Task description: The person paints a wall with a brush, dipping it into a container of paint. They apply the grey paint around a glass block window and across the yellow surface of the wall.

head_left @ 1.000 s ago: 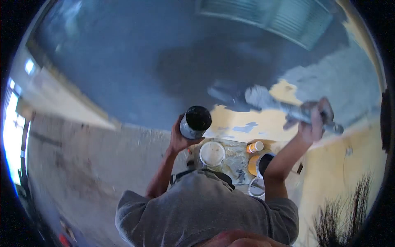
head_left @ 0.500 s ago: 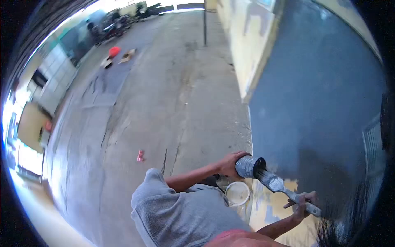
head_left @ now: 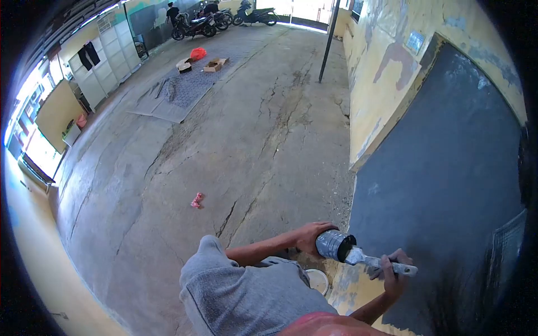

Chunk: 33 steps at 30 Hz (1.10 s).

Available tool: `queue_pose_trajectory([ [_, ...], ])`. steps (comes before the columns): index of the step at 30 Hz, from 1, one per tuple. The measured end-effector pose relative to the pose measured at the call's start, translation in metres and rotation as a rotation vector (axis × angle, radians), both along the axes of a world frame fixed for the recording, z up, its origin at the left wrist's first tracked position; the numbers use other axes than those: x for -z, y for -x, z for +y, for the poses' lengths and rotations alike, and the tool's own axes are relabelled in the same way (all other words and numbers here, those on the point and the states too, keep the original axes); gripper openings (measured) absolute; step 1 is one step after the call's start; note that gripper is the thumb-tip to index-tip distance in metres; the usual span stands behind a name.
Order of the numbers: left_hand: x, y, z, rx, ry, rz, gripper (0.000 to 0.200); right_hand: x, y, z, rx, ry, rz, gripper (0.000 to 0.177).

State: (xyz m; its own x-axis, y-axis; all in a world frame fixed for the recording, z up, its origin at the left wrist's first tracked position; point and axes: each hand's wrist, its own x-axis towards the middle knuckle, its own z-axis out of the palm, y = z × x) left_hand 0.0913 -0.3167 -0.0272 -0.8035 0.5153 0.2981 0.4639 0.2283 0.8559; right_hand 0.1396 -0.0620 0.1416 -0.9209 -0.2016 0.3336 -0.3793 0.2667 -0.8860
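My left hand point(head_left: 316, 238) is wrapped around a silvery paint can point(head_left: 329, 245), tilted so its dark mouth faces right. A paintbrush point(head_left: 372, 261) reaches toward that mouth, its bristle end at or just inside the rim. My right hand point(head_left: 394, 269) has its fingers closed around the brush's pale, paint-smeared handle. Just right of both hands is a wall with a large dark grey painted area point(head_left: 437, 151) beside patchy yellow. Below the can, partly hidden by my grey clothing, sits a white round bucket point(head_left: 318, 280).
Cracked concrete floor point(head_left: 235, 157) stretches ahead. A crumpled pink-red scrap point(head_left: 196, 200) lies on it. Farther off are a mat point(head_left: 190, 98), cardboard boxes point(head_left: 214, 65), a red bag point(head_left: 198, 54), a pole point(head_left: 329, 42), parked motorcycles point(head_left: 193, 25) and a person point(head_left: 172, 12).
The brush has moved left, bringing its bristle end to the can's mouth. My right hand has come nearer the can. The head view has tilted up, showing more floor and background.
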Motion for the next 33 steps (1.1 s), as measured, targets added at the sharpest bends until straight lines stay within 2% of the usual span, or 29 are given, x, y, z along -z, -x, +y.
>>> queue_pose_trajectory([
  [1, -0.001, 0.002, 0.002, 0.019, -0.029, 0.015, 0.088, 0.004, 0.005, -0.003, 0.0, -0.004, 0.008, 0.021],
  [3, -0.01, 0.007, 0.006, 0.028, -0.029, 0.003, 0.088, 0.015, 0.016, -0.009, -0.033, 0.095, -0.15, 0.021],
  [7, -0.013, 0.017, 0.013, 0.067, -0.096, 0.016, 0.086, 0.034, 0.023, -0.015, -0.022, 0.016, -0.211, 0.019],
  [20, -0.011, 0.04, 0.018, 0.102, -0.117, -0.074, 0.089, 0.039, 0.033, -0.012, 0.061, 0.111, -0.231, 0.019],
  [23, -0.011, 0.042, 0.015, 0.068, -0.096, -0.098, 0.089, 0.03, 0.037, -0.009, 0.171, 0.038, -0.067, 0.02],
  [26, -0.008, 0.047, 0.011, 0.025, -0.095, -0.088, 0.09, 0.035, 0.047, -0.009, 0.196, 0.054, -0.178, 0.021],
  [33, -0.004, 0.047, 0.003, -0.029, -0.165, -0.06, 0.095, 0.051, 0.06, -0.025, 0.088, 0.028, -0.221, 0.02],
])
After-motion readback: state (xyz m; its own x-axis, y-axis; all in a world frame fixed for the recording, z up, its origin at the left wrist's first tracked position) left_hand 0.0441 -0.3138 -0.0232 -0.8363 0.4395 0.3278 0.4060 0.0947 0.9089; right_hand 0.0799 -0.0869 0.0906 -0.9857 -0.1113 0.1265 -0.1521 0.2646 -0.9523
